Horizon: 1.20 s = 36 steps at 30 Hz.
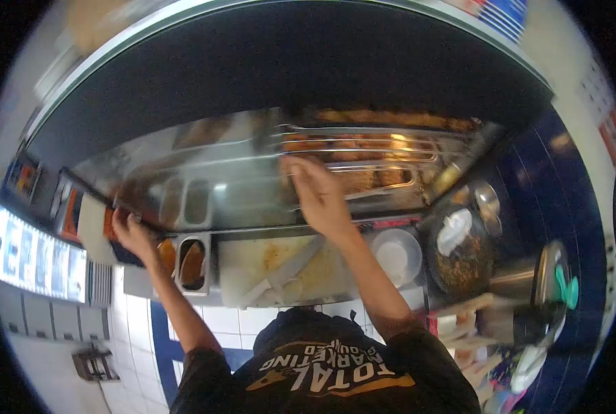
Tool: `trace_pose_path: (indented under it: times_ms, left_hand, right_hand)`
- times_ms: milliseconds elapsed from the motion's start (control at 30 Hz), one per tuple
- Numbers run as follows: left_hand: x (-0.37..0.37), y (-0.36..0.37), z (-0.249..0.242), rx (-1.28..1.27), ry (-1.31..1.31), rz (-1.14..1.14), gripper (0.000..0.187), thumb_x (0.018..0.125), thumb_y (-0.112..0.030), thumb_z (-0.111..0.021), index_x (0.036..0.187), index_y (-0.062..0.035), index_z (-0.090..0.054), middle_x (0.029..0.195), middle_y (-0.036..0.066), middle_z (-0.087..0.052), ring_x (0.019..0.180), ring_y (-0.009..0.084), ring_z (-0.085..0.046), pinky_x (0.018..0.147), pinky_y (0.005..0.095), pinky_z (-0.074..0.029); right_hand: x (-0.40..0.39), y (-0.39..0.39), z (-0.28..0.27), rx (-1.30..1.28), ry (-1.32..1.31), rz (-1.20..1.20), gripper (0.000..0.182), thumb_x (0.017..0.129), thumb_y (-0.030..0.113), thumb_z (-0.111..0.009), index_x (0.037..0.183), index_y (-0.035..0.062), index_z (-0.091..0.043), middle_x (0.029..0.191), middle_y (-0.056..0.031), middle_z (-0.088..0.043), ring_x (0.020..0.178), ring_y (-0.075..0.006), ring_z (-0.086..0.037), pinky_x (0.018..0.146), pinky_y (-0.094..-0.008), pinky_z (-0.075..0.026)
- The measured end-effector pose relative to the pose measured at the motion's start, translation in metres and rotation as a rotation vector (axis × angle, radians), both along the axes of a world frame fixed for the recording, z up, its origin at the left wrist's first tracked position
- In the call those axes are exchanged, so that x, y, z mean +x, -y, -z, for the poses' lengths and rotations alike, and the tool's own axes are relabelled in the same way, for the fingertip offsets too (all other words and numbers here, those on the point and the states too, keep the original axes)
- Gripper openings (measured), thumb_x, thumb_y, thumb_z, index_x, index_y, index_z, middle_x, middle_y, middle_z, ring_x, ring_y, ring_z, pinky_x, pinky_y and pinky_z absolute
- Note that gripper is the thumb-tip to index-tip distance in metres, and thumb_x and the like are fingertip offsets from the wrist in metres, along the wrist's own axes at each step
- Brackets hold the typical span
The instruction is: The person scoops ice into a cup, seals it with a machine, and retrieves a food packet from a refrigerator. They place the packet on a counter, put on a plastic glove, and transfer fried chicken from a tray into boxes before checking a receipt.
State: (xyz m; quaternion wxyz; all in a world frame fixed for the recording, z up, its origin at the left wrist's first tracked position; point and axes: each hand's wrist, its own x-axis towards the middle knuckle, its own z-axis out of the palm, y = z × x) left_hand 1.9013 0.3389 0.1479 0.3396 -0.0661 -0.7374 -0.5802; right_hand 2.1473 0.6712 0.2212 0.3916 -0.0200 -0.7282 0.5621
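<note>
My right hand (316,196) reaches over the cutting board, its fingers stretched out at the edge of a glass panel (249,186) on the food display case. Behind that edge sit metal trays of browned food (370,181). Far to the left, my left hand (135,233) is at the case's left end, fingers apart and slightly curled; whether they touch the frame I cannot make out. Below lies a white cutting board (242,259) with a large knife (287,269) on it. A metal container (193,265) with brown contents stands between the board and my left forearm.
A clear plastic tub (395,257) stands right of the board. Further right are a dark round pan with brown bits (463,269), a white item (454,231) in it, and a metal pot (529,279). Dark blue tiles (542,186) cover the right wall.
</note>
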Motion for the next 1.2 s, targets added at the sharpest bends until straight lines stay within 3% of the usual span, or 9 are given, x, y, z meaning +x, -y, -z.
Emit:
trace_pose_path:
  times_ms: [233,300,500,833,933,1000,1033,1067,1200]
  left_hand:
    - [0.042,-0.032,-0.009,0.269,0.13,0.189,0.038,0.091,-0.008,-0.053,0.127,0.0042,-0.056,0.12,0.015,-0.061,0.102,0.0232,-0.059,0.088,0.0352,-0.049]
    - [0.065,-0.051,-0.01,-0.015,0.05,0.121,0.037,0.092,-0.009,-0.054,0.126,0.0046,-0.057,0.117,0.014,-0.062,0.098,0.0217,-0.059,0.084,0.0341,-0.05]
    - [0.131,-0.125,-0.012,0.148,0.041,0.496,0.035,0.093,-0.008,-0.058,0.124,0.0051,-0.059,0.118,0.016,-0.065,0.103,0.0241,-0.062,0.093,0.0358,-0.051]
    - [0.104,-0.217,0.021,-0.414,-0.254,0.273,0.032,0.095,-0.028,-0.06,0.106,0.0002,-0.068,0.098,0.018,-0.069,0.085,0.0319,-0.064,0.08,0.046,-0.051]
    - [0.206,-0.23,-0.009,-0.299,-0.218,0.528,0.053,0.099,-0.033,-0.052,0.144,-0.0072,-0.048,0.132,0.018,-0.058,0.11,0.032,-0.059,0.092,0.0432,-0.047]
    - [0.213,-0.254,-0.012,-0.227,-0.392,0.532,0.025,0.103,-0.029,-0.044,0.092,-0.0062,-0.047,0.082,0.011,-0.043,0.07,0.0242,-0.037,0.07,0.042,-0.039]
    - [0.217,-0.262,-0.014,-0.19,-0.48,0.528,0.044,0.105,-0.026,-0.041,0.066,-0.0058,-0.047,0.057,0.007,-0.035,0.05,0.0204,-0.025,0.058,0.0414,-0.034]
    - [0.239,-0.261,-0.024,-0.286,-0.609,0.45,0.043,0.106,-0.029,-0.042,0.071,-0.0042,-0.041,0.061,0.006,-0.029,0.053,0.019,-0.023,0.052,0.0385,-0.028]
    - [0.268,-0.289,0.007,-0.356,-0.689,0.341,0.026,0.101,-0.021,-0.053,0.112,0.002,-0.047,0.096,0.016,-0.052,0.084,0.0275,-0.05,0.073,0.0437,-0.044]
  right_hand:
    - [0.1,0.012,-0.017,0.27,-0.017,0.523,0.03,0.095,0.006,-0.056,0.123,-0.0004,-0.059,0.112,-0.0203,-0.066,0.104,-0.0331,-0.064,0.093,-0.0383,-0.048]
    - [0.149,0.009,-0.001,0.252,0.013,0.616,0.03,0.091,0.007,-0.06,0.121,0.0005,-0.061,0.104,-0.0217,-0.067,0.095,-0.0396,-0.065,0.085,-0.0424,-0.053]
    - [0.278,0.061,0.086,0.004,0.446,0.568,0.023,0.087,0.004,-0.062,0.11,0.002,-0.063,0.1,-0.0197,-0.068,0.092,-0.0379,-0.066,0.08,-0.0431,-0.054]
    - [0.515,0.195,0.127,-0.428,0.58,1.589,0.016,0.089,0.004,-0.061,0.103,0.0005,-0.069,0.09,-0.0156,-0.07,0.076,-0.0276,-0.07,0.066,-0.0351,-0.055]
    - [0.589,0.229,0.147,-0.447,0.568,1.952,0.017,0.092,0.004,-0.058,0.106,0.0005,-0.067,0.085,-0.013,-0.07,0.069,-0.0199,-0.067,0.061,-0.0298,-0.053]
    - [0.635,0.248,0.162,-0.526,0.532,2.121,0.017,0.094,0.003,-0.056,0.107,-0.0021,-0.066,0.082,-0.0103,-0.068,0.069,-0.0142,-0.064,0.061,-0.0261,-0.051]
    - [0.656,0.256,0.168,-0.556,0.48,2.196,0.018,0.095,0.004,-0.055,0.109,-0.0022,-0.065,0.08,-0.0092,-0.067,0.069,-0.0127,-0.063,0.061,-0.0254,-0.051]
    - [0.68,0.266,0.176,-0.559,0.562,2.22,0.019,0.095,0.004,-0.055,0.11,-0.0023,-0.064,0.082,-0.0107,-0.068,0.07,-0.0143,-0.064,0.062,-0.0268,-0.052]
    - [0.751,0.26,0.183,-0.467,0.817,2.237,0.019,0.094,0.007,-0.056,0.108,-0.002,-0.065,0.095,-0.0194,-0.071,0.08,-0.0278,-0.07,0.067,-0.0347,-0.055]
